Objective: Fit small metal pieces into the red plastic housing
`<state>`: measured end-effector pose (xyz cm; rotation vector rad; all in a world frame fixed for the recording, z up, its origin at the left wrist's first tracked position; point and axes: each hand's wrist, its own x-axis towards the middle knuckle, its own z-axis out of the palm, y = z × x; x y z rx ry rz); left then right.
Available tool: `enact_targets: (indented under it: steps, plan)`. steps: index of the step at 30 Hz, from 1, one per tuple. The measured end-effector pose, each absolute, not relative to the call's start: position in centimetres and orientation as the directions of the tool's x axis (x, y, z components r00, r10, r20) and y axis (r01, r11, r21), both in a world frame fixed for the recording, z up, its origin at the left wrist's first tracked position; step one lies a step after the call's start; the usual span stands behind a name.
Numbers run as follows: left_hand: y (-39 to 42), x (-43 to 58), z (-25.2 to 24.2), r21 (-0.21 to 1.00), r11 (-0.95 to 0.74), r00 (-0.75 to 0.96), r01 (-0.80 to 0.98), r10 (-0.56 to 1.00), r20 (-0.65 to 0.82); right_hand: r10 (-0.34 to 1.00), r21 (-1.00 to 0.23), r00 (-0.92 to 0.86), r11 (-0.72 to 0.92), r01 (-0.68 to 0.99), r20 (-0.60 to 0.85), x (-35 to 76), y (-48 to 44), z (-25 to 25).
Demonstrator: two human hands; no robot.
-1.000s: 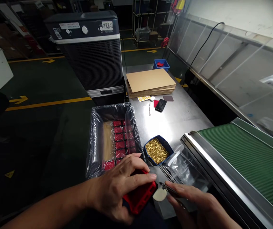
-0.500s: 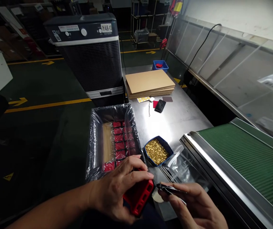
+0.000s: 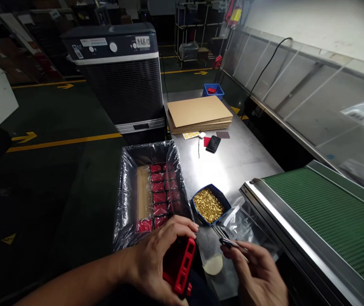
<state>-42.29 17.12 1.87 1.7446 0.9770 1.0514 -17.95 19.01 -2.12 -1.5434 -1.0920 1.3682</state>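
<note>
My left hand is wrapped round a red and black plastic housing with rectangular cutouts along its edge, held tilted over my lap. To the right of it, my right hand pinches what looks like a nail clipper between thumb and fingers, its dark head pointing left. The clipper and the housing are apart. Just beyond my hands stands a blue tray of small gold-coloured metal pieces. A plastic-lined bin to the left holds rows of bagged red parts.
A green conveyor belt with a metal edge runs along the right. Cardboard sheets, a black flat item and a blue basket lie farther back on the steel table. An air cooler stands behind the bin.
My left hand has turned the housing more upright and shifted slightly left. My right hand has drawn the clipper away from it to the right, uncovering a pale round patch on the table.
</note>
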Motion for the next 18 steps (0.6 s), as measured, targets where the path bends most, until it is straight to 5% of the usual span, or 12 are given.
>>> enact_targets:
  steps: [2,4,6,11,16,18]
  plan:
    - [16.6,-42.4,0.5,0.998,0.013,0.297,0.065,0.954,-0.032,0.867,-0.842,0.037,-0.492,0.219,-0.497,-16.3,19.0,-7.9]
    - [16.0,-42.6,-1.1,0.937,0.334,0.309,-0.1,0.906,-0.29,0.805,-0.76,0.099,-0.586,0.281,-0.585,-14.5,18.2,-13.4]
    - [15.5,-42.9,-2.4,0.845,0.475,0.356,-0.244,0.855,-0.378,0.753,-0.672,0.224,-0.655,0.346,-0.619,-12.6,16.9,-17.8]
    - [15.4,-44.5,-2.9,0.77,0.58,0.257,-0.268,0.813,-0.523,0.648,-0.474,0.506,-0.761,0.442,-0.569,-8.6,12.9,-23.1]
    - [16.9,-47.0,-2.5,0.865,0.499,0.129,0.051,0.856,-0.501,0.682,-0.452,0.432,-0.722,0.523,-0.59,-6.8,10.8,-25.0]
    - [17.1,-47.0,-3.2,0.894,0.448,0.088,0.024,0.89,-0.448,0.699,-0.458,0.388,-0.699,0.55,-0.601,-6.3,11.1,-25.0]
